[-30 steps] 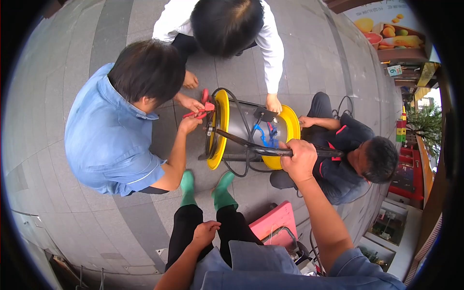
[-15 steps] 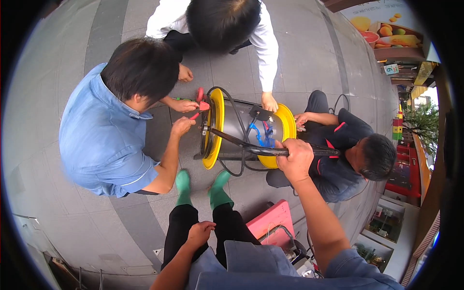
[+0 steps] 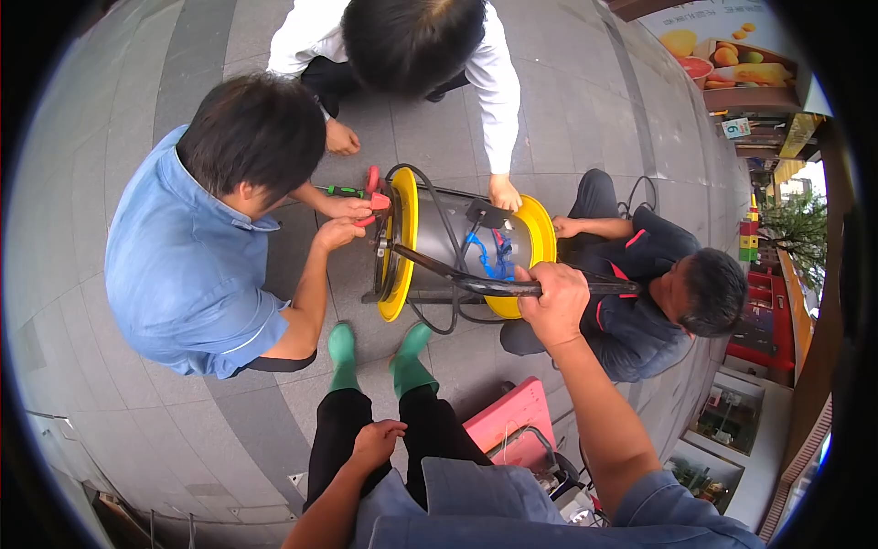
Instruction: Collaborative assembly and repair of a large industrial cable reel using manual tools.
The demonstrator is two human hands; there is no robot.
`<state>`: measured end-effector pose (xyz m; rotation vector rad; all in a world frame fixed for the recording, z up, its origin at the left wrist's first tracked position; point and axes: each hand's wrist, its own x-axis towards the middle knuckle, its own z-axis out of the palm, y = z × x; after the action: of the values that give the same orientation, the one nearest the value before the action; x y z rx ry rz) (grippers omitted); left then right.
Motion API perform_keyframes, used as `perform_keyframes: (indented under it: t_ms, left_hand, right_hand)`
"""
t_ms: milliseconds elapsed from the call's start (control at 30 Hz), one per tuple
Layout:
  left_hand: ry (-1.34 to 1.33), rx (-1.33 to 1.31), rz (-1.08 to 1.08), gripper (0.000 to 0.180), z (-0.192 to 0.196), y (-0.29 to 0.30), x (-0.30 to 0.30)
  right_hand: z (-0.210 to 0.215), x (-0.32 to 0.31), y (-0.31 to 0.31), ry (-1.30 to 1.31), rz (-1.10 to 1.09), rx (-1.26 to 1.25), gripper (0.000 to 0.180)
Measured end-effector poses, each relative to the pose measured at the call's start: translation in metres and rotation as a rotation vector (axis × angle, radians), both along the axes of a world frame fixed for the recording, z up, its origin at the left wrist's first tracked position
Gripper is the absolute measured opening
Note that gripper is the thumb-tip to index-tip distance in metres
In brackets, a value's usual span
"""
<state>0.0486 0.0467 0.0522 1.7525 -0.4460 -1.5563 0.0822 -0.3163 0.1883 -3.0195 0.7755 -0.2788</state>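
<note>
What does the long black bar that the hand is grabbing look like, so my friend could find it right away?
Find the big cable reel with two yellow round sides, lying on the grey paved ground between the three crouching people. A long black bar runs across its near side, and the right hand grips it. Unlike the thin black and blue cables on the grey drum, it is thick, stiff and nearly straight.

pink case [image 3: 506, 423] partly hidden, forearms cut off

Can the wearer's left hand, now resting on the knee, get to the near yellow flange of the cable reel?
Probably yes. The left hand rests on the thigh, and only the wearer's own green boots lie between it and the yellow flange. The person in the blue shirt works beside it, so space looks tight.
</note>
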Motion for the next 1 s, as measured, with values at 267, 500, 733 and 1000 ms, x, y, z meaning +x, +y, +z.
perform_keyframes:
  t_ms: [267,500,733,1000]
  left_hand:
    - [-0.005,-0.009,-0.027,0.021,0.003,-0.004,0.003]
    - [-0.004,-0.022,-0.011,0.020,-0.002,0.003,0.001]
    - [0.016,-0.019,-0.021,0.022,-0.002,-0.002,0.006]
    - [0.048,0.007,-0.036,0.023,-0.004,-0.005,0.008]
  right_hand:
    - [0.000,0.001,0.002,-0.008,0.002,0.012,0.027]
    - [-0.001,0.006,0.005,-0.038,0.035,-0.001,0.022]
    - [-0.002,0.004,0.002,-0.045,0.017,0.004,0.022]
    - [-0.005,0.002,-0.001,-0.018,0.004,-0.002,0.023]
